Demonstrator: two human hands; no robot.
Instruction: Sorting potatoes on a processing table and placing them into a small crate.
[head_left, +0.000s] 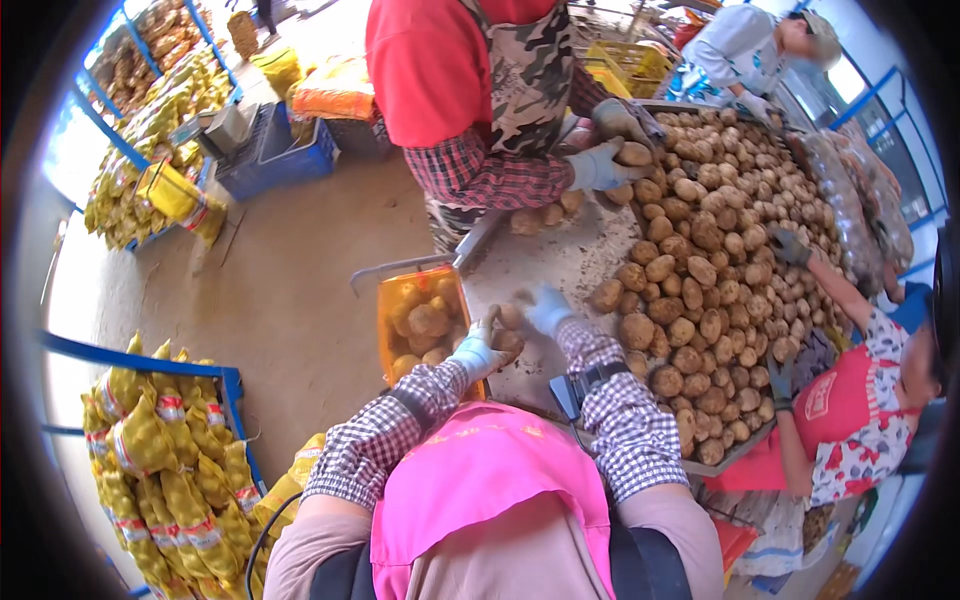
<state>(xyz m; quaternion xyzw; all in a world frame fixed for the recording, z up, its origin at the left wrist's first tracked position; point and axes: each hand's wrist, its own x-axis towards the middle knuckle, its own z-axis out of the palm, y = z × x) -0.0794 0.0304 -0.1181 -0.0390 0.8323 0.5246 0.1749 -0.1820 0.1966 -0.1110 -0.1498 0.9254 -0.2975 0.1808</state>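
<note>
My left hand, in a light blue and grey work glove, grips a potato at the edge of the metal sorting table. Another potato lies against its fingertips. Blurred by motion, my gloved right hand is over the table just right of these potatoes; whether its fingers are closed cannot be made out. Left of my left hand, an orange bag full of potatoes hangs at a metal frame. A large heap of potatoes covers the table's right side.
Across the table, a co-worker in a camouflage apron holds potatoes in gloved hands. Other co-workers stand at the far right corner and right side, hands at the heap. Filled yellow mesh bags and a blue crate stand left.
</note>
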